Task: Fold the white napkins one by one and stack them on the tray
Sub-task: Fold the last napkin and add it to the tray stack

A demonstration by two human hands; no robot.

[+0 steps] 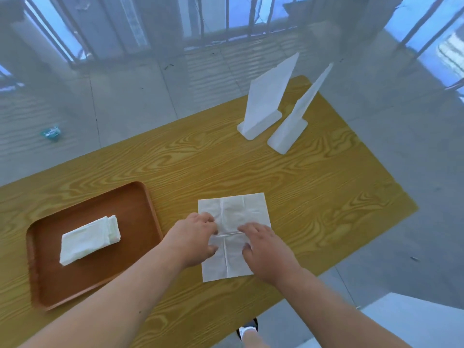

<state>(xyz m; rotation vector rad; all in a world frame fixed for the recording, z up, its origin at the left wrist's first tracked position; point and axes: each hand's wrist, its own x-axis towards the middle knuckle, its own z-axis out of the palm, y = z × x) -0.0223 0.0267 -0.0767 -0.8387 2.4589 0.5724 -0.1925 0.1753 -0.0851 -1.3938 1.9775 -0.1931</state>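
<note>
A white napkin lies unfolded and flat on the wooden table, with crease lines across it. My left hand rests on its left edge, fingers bent onto the paper. My right hand presses on its right half, fingertips near the middle crease. Both hands are touching the sheet; whether they pinch it I cannot tell. A brown tray sits to the left and holds a small stack of folded white napkins.
Two upright white plastic stands rise at the far right of the yellow wood-grain table. The table's near edge runs just below my forearms. A teal scrap lies on the tiled floor. A shoe shows below.
</note>
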